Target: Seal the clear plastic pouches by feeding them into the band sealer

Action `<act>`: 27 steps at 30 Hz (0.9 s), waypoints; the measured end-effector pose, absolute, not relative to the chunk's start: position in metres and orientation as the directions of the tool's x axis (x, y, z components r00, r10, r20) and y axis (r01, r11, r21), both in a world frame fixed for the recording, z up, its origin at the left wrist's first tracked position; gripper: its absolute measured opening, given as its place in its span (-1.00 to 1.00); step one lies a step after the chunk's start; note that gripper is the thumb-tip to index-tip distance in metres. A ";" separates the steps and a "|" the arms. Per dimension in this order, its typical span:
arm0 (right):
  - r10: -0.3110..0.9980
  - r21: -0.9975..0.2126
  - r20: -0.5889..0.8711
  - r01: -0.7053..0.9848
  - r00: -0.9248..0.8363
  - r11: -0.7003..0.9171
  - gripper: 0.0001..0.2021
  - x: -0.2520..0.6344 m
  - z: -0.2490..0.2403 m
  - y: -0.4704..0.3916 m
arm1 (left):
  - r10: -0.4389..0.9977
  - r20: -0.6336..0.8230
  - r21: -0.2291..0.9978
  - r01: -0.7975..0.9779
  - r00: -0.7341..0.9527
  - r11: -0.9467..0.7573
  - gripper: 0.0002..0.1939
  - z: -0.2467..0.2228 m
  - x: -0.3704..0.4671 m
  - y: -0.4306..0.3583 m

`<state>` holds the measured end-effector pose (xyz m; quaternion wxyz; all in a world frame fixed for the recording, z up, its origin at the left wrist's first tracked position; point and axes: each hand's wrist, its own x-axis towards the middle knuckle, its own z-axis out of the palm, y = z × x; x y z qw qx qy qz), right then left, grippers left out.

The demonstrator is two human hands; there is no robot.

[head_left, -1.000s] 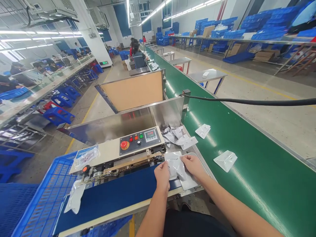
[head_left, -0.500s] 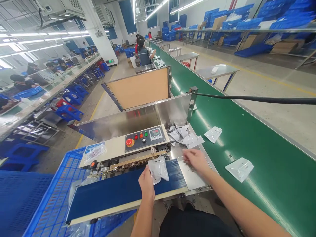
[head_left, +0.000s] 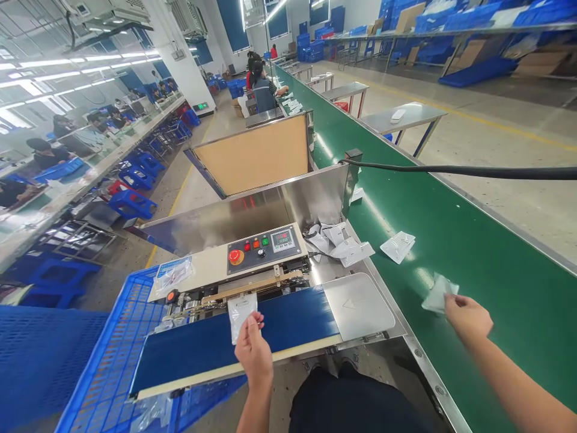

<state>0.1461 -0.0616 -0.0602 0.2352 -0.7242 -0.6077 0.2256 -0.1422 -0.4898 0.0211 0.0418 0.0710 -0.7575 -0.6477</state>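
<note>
A white pouch point(head_left: 241, 310) stands with its upper edge in the band sealer point(head_left: 265, 282) and its lower part over the blue belt point(head_left: 297, 319). My left hand point(head_left: 255, 346) is at its lower right side, fingers curled in and closed against it; the fingertips partly cover that edge. On the green conveyor point(head_left: 509, 300), my right hand point(head_left: 471, 319) pinches the right edge of another clear and white pouch point(head_left: 437, 294). One more pouch point(head_left: 397, 247) lies flat farther up that conveyor.
Several pouches point(head_left: 338, 240) are heaped beside the sealer's control panel point(head_left: 261, 248). A metal plate point(head_left: 358, 300) adjoins the blue belt. A blue crate point(head_left: 103, 355) stands at the left end. A black cable point(head_left: 451, 171) crosses above the green conveyor. People sit farther back.
The pouch in the sealer has moved left, and my left hand has gone from its left side to its right. My right hand has swung right to the conveyor and taken hold of a pouch.
</note>
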 end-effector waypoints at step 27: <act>0.774 -0.908 -0.275 0.420 -0.570 -0.014 -0.68 -0.023 0.013 -0.219 | 0.282 -0.447 0.894 -0.427 -0.849 0.133 -0.47 -0.006 -0.123 -0.355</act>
